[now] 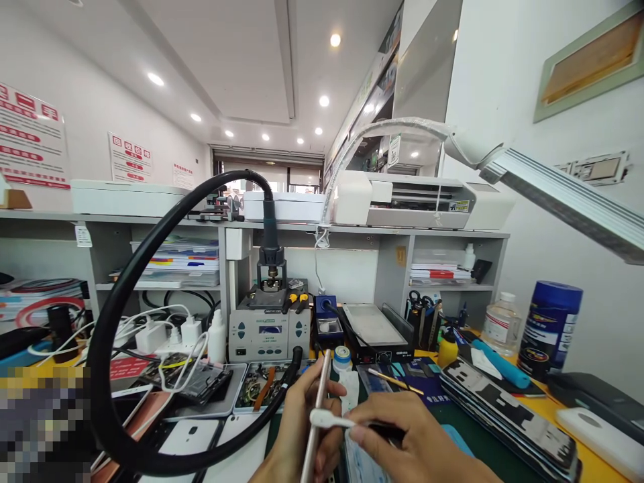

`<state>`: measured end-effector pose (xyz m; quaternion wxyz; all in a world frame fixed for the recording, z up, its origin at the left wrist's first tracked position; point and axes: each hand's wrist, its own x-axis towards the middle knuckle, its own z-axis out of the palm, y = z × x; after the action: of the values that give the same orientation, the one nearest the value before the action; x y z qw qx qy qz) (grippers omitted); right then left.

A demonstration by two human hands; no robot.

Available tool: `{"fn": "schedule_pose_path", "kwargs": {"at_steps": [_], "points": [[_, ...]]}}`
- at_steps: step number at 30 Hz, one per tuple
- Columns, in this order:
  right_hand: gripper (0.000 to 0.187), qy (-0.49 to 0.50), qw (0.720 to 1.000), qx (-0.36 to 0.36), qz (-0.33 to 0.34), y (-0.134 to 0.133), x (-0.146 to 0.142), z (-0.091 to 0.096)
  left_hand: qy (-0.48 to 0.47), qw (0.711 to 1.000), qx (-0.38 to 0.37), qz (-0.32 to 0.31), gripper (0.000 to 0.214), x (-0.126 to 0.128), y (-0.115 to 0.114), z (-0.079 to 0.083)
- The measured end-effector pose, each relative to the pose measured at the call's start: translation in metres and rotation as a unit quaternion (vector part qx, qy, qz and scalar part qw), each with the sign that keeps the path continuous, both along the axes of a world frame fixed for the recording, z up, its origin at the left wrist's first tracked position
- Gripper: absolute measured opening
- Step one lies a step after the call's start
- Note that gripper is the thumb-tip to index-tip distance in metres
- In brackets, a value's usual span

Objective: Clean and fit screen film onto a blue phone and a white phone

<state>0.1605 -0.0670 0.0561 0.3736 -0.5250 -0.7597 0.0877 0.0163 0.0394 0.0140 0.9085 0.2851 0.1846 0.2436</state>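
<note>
My left hand (294, 422) is closed around a slim phone (323, 384), held upright with its pinkish metal edge toward me. Its faces are mostly out of sight at this angle. In front of my chest, my right hand (415, 426) pinches a white toothbrush (327, 419) between thumb and fingers. The rounded brush head lies against or right beside the phone's edge; I cannot tell whether they touch, and the bristles do not show. Just beyond my hands stand a small bottle with a blue-and-white top (343, 357) and a white piece of tissue or paper (351, 392).
A thick black hose (108, 295) loops across the left side from the hot-air station (269, 332). Phones (186, 439) and a parts tray (256, 386) lie left. Stacked phone parts (508, 416), a clear bottle (502, 325) and a blue canister (549, 329) are right. A lamp (568, 194) hangs above.
</note>
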Motion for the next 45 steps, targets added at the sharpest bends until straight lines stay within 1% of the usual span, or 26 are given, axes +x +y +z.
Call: {"fn": "schedule_pose_path", "kwargs": {"at_steps": [3,5,6,9,11,12,15,17,21,22,23,27,28,30,32,34,36,39,41,43,45], "points": [[0.027,0.021,0.998,0.025,-0.052,0.006,0.004,-0.003,0.012,0.999,-0.023,-0.029,0.069,-0.001,-0.001,0.003],[0.029,0.022,0.997,0.036,-0.064,0.009,0.008,-0.005,0.012,0.998,-0.035,-0.045,0.07,-0.002,-0.002,0.005],[0.027,0.015,0.998,0.037,-0.055,0.009,0.009,-0.007,0.011,0.998,-0.041,-0.054,0.073,-0.002,-0.003,0.005],[0.02,-0.017,0.999,0.031,0.004,0.006,0.007,-0.011,0.007,0.996,-0.052,-0.076,0.08,-0.003,-0.004,0.004],[0.019,-0.029,0.999,0.028,0.02,0.004,0.004,-0.012,0.002,0.995,-0.054,-0.087,0.082,-0.003,-0.004,0.003],[0.02,-0.028,0.999,0.029,0.012,0.004,0.004,-0.012,0.0,0.994,-0.055,-0.094,0.082,-0.003,-0.004,0.003],[0.027,-0.013,0.998,0.038,-0.041,0.007,0.006,-0.009,-0.004,0.991,-0.056,-0.119,0.084,-0.004,-0.003,0.003],[0.028,-0.014,0.998,0.039,-0.049,0.008,0.007,-0.009,-0.006,0.989,-0.052,-0.138,0.082,-0.005,-0.001,0.003],[0.019,-0.048,0.998,0.029,0.021,0.007,0.003,-0.015,-0.009,0.983,-0.034,-0.18,0.071,-0.005,0.005,-0.004],[0.019,-0.053,0.998,0.03,0.028,0.007,0.003,-0.017,-0.01,0.982,-0.029,-0.188,0.069,-0.005,0.006,-0.007],[0.019,-0.056,0.998,0.033,0.022,0.008,0.003,-0.018,-0.012,0.981,-0.024,-0.193,0.066,-0.005,0.007,-0.009],[0.027,-0.054,0.994,0.063,-0.067,0.01,0.008,-0.017,-0.018,0.979,-0.003,-0.203,0.054,-0.005,0.009,-0.014],[0.027,-0.056,0.993,0.067,-0.077,0.01,0.009,-0.016,-0.016,0.979,0.001,-0.202,0.051,-0.005,0.009,-0.013],[0.024,-0.068,0.993,0.065,-0.066,0.009,0.008,-0.016,-0.006,0.98,0.008,-0.197,0.044,-0.007,0.008,-0.011],[0.017,-0.081,0.994,0.056,-0.038,0.007,0.006,-0.016,0.008,0.983,0.009,-0.182,0.043,-0.007,0.007,-0.007],[0.015,-0.084,0.995,0.048,-0.032,0.006,0.005,-0.015,0.024,0.987,0.004,-0.156,0.049,-0.006,0.004,-0.002],[0.019,-0.075,0.994,0.047,-0.064,0.008,0.011,-0.01,0.036,0.992,-0.004,-0.124,0.06,-0.004,-0.001,0.003],[0.024,-0.058,0.985,0.046,-0.154,0.017,0.034,0.003,0.04,0.996,-0.011,-0.077,0.075,-0.003,-0.005,0.012],[0.023,-0.057,0.981,0.019,-0.186,0.022,0.054,0.012,0.036,0.999,-0.006,-0.04,0.078,-0.006,-0.004,0.018],[0.024,-0.064,0.98,-0.029,-0.186,0.024,0.074,0.021,0.036,0.999,0.002,0.0,0.078,-0.011,0.0,0.023],[0.023,-0.075,0.981,-0.085,-0.16,0.022,0.091,0.027,0.043,0.998,0.011,0.038,0.074,-0.015,0.004,0.027]]}}
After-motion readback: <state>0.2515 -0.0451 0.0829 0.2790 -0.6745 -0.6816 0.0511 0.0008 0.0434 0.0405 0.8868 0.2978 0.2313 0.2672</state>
